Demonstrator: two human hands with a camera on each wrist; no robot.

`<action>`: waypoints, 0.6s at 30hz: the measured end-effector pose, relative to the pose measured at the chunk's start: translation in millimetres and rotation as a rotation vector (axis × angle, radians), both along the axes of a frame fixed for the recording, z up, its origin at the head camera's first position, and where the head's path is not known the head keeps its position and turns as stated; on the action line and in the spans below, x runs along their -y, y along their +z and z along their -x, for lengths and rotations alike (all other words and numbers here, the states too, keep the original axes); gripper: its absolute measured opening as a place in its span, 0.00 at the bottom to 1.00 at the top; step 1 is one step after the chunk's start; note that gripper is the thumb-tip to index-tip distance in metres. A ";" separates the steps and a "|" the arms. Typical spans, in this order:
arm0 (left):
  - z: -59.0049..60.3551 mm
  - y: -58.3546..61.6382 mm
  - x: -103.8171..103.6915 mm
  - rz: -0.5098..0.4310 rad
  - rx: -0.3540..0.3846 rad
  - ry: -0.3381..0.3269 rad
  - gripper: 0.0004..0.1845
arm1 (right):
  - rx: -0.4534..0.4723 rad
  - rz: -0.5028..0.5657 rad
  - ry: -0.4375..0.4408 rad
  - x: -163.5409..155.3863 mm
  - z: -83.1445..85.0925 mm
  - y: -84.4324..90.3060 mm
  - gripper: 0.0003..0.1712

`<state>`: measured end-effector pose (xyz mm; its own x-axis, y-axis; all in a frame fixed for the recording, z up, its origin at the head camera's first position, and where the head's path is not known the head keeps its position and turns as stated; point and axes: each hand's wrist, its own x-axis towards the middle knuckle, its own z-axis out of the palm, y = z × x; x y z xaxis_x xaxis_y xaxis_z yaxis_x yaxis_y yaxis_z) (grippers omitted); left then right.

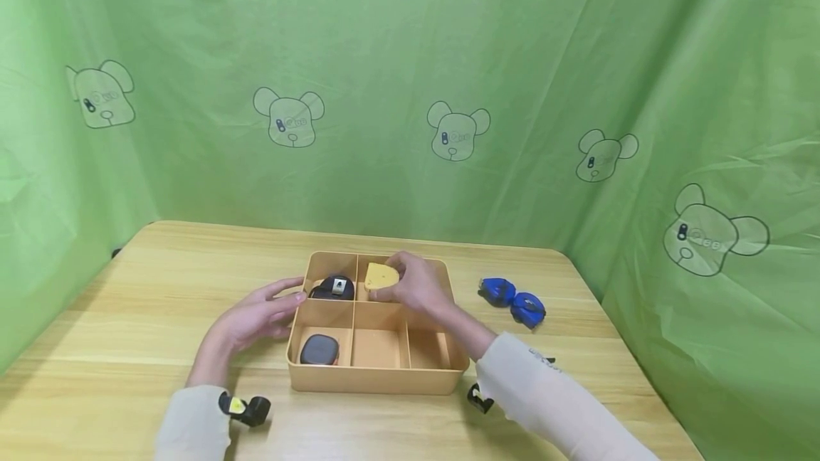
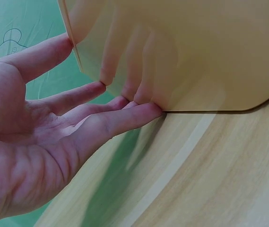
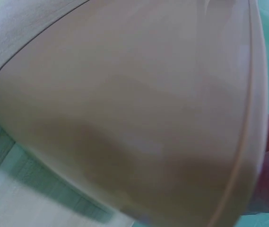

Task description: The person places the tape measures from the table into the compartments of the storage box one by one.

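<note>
Yellow tape measure (image 1: pixel 381 277) sits in the far middle compartment of the tan divided box (image 1: pixel 378 378), and your right hand (image 1: pixel 415 285) reaches over the box from the right with its fingers curled round the measure's right side, gripping it. Your left hand (image 1: pixel 259 313) lies outside the box on its left, fingers straight and lightly spread; the left wrist view shows the fingertips (image 2: pixel 149 109) pressed against the box's outer wall (image 2: pixel 195 52) where it meets the wooden table (image 1: pixel 147 283). Just left of the yellow one, in the far left compartment, lies a black tape measure (image 1: pixel 334 288) with a metal clip, and a dark rounded tape measure (image 1: pixel 319 350) rests in the near left compartment. Two blue tape measures (image 1: pixel 512 301) lie touching each other on the table to the right of the box, well apart from your grip. Behind the table hangs a green backdrop (image 1: pixel 410 84) printed with cartoon bear heads. The right wrist view is filled by the blurred box wall (image 3: pixel 134 118), and no writing can be read anywhere.
</note>
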<state>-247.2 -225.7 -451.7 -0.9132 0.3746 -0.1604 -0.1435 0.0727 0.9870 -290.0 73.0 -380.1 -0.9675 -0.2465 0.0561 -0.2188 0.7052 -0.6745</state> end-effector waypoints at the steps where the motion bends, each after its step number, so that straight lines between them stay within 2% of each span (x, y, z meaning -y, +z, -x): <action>1: 0.0 -0.1 0.1 0.000 0.000 0.000 0.41 | 0.003 0.003 0.001 0.3 0.0 -0.2 0.40; 18: -1.2 1.3 -1.1 0.011 -0.012 -0.003 0.41 | 0.003 -0.015 0.011 -0.4 2.8 -5.3 0.39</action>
